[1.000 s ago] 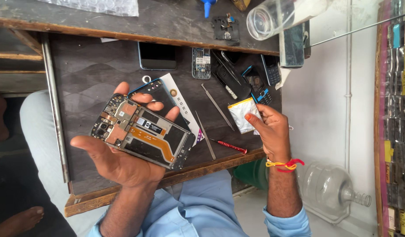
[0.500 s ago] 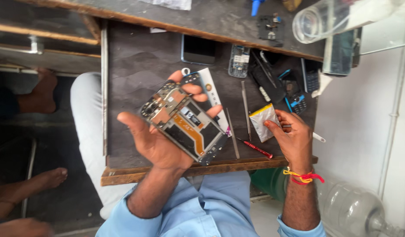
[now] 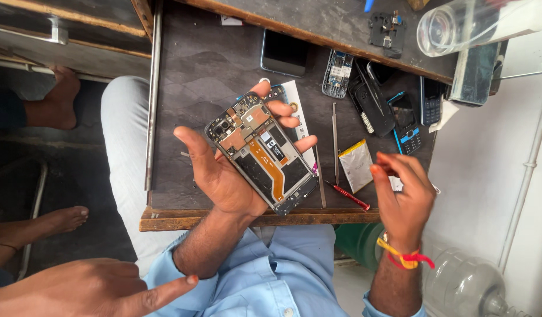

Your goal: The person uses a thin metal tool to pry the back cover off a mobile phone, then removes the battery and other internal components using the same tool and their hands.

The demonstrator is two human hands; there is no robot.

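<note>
Left hand: the left hand (image 3: 224, 176) was spread palm up above the near half of the worktop (image 3: 200, 82), thumb raised on one long side, fingers (image 3: 285, 108) curled over the other, clasping the opened phone (image 3: 262, 151).
Opened phone: it lay slanted across the palm with its back removed, boards and an orange ribbon strip exposed, camera end toward the far edge, lower end over the near edge.
Right hand: the right hand (image 3: 403, 199) hovered just off the worktop's near right corner, fingers loosely bent with tips drawn close together; whether anything small sat between them could not be told.
Wristband: a yellow and red thread band (image 3: 403, 258) circled the right wrist.
Red screwdriver: a red-handled screwdriver (image 3: 348, 196) lay by the near edge, between the two hands, untouched.
Silver pouch: a flat silver battery pouch (image 3: 356, 165) rested just beyond the screwdriver, near the right fingertips but apart from them.
Metal tools: thin metal tools (image 3: 334, 141) lay lengthwise between the phone and the pouch.
White card: a white card (image 3: 299, 111) showed under the left fingers.
Far edge: a dark phone (image 3: 284, 54) lay face up there, with a small circuit board (image 3: 338, 73) and dark keypad handsets (image 3: 409, 120) toward the far right corner.
Another person: another person's hand (image 3: 94, 290) pointed in from the lower left of the view.
</note>
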